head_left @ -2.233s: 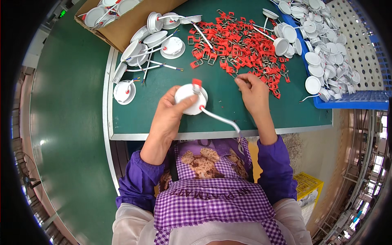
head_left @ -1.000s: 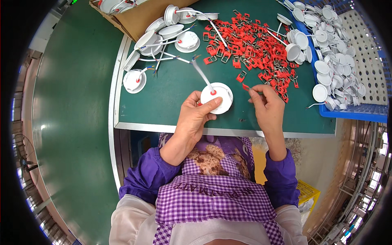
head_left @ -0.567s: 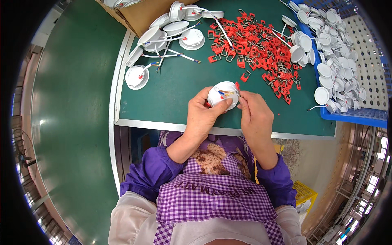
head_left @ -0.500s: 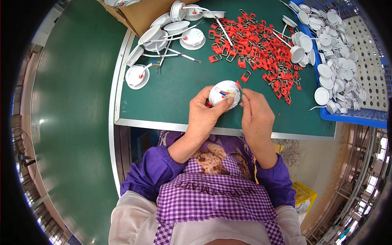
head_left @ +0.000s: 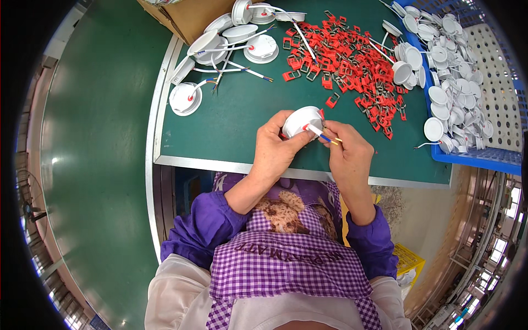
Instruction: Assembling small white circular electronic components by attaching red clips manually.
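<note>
The cable (head_left: 315, 130) has swung to the lamp's (head_left: 300, 121) right, partly masking the work, with the right hand (head_left: 350, 149) pinching a red clip (head_left: 322, 114) and the left hand (head_left: 275, 148) gripping the lamp.

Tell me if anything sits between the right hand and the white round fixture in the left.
Only the cable of the white round fixture itself: its wire ends cross in view before the right hand. Otherwise nothing visible; that hand is at the fixture's rim, a red clip at its fingertips.
</note>
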A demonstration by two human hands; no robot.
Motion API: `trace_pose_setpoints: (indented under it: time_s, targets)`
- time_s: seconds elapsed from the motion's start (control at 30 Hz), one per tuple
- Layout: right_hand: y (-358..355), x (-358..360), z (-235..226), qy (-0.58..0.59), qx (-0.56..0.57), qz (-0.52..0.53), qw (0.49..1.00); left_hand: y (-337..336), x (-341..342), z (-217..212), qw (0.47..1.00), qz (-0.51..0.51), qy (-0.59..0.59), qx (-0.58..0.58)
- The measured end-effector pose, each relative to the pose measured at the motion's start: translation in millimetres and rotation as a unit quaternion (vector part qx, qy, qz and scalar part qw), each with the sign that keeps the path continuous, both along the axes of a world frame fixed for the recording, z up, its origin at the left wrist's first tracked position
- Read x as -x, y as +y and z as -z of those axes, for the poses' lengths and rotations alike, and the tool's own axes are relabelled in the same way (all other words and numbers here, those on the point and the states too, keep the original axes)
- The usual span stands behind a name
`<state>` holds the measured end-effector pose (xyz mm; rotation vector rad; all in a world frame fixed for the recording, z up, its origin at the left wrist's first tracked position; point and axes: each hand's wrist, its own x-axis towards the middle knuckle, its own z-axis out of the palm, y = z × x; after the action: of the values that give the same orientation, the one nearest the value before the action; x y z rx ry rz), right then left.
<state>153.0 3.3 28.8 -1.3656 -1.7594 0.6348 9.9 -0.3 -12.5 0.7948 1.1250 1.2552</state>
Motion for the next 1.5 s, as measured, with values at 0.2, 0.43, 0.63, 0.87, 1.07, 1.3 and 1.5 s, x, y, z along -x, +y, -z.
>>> trace_pose_setpoints:
  time_s: [0.2, 0.43, 0.63, 0.87, 1.07, 1.3, 1.5]
  targets:
    - [4, -9, 8, 0.067, 0.048, -0.001, 0.997, -1, 14, -1, 0.998, 0.058, 0.011, 0.0]
    - [-14, -15, 16, 0.334, 0.251, -0.1, 0.903, 4, 44, -35, 0.968, 0.242, 0.057, -0.014]
    - [-21, -8, 9, 0.253, 0.174, -0.151, 0.939, -5, 39, -39, 0.971, 0.217, 0.087, -0.054]
    - [-17, -3, 0, 0.271, 0.14, -0.127, 0.944, -15, 31, -48, 0.99, 0.125, 0.055, -0.019]
    - [35, -26, 13, -0.002, 0.092, 0.052, 0.994, -3, 25, -26, 0.987, 0.138, 0.031, 0.079]
    - [64, -33, 48, -0.203, 0.017, 0.066, 0.977, 102, 45, -89, 0.995, 0.053, -0.056, 0.066]
    - [68, -31, 51, -0.165, 0.064, 0.053, 0.983, 189, 79, -158, 0.965, -0.089, 0.078, -0.236]
